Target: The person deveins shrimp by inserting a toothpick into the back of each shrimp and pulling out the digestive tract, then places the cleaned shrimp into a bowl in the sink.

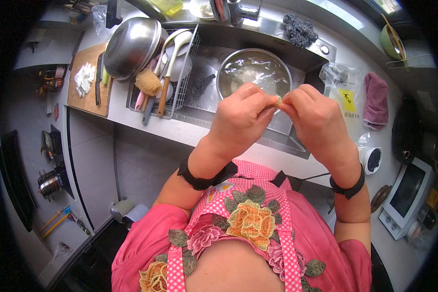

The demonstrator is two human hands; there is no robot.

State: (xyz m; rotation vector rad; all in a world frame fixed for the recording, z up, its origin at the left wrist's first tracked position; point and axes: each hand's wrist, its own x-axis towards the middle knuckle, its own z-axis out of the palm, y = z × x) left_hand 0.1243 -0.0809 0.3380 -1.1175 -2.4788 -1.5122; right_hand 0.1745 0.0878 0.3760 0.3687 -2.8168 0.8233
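My left hand point(242, 113) and my right hand point(315, 116) meet fingertip to fingertip above the near rim of a round metal basin point(219, 82). Pinched between both thumbs and forefingers is a small pale piece of food point(278, 101), mostly covered by the fingers, so its kind is unclear. Water point(255, 69) fills the basin, its surface rippled and bright with reflections. A pale shape shows dimly under the water. The basin stands in a stainless steel sink point(204, 106).
Left of the sink, a wire dish rack point(184, 87) holds ladles and bowls beside an upturned metal pan point(131, 47). A knife point(98, 82) and white cut pieces point(84, 80) lie on a wooden board point(78, 60). To the right are a clear plastic bag point(339, 78) and a purple cloth point(376, 100).
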